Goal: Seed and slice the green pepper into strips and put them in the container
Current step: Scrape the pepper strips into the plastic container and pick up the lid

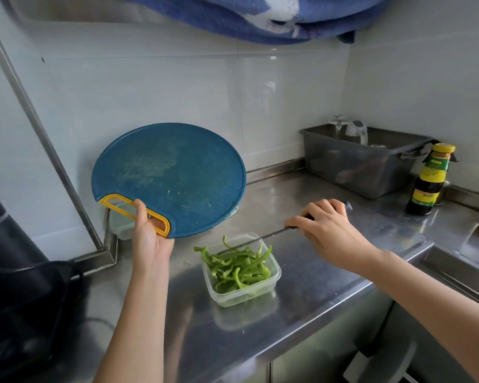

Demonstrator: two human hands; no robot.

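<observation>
Kitchen: steel counter (302, 286), tiled wall (177, 87), sauce bottle (430, 179), dish tub (362, 158).

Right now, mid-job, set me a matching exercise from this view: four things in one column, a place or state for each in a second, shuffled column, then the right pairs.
Things
1. cutting board
2. knife
3. pepper strips
4. sauce bottle

Places or states
a. upright on the counter next to the grey tub
b. lying in the clear container
c. tipped up, gripped by the left hand at its yellow handle
d. gripped by the right hand, blade over the container

Pairs: 1-c, 2-d, 3-b, 4-a
</observation>
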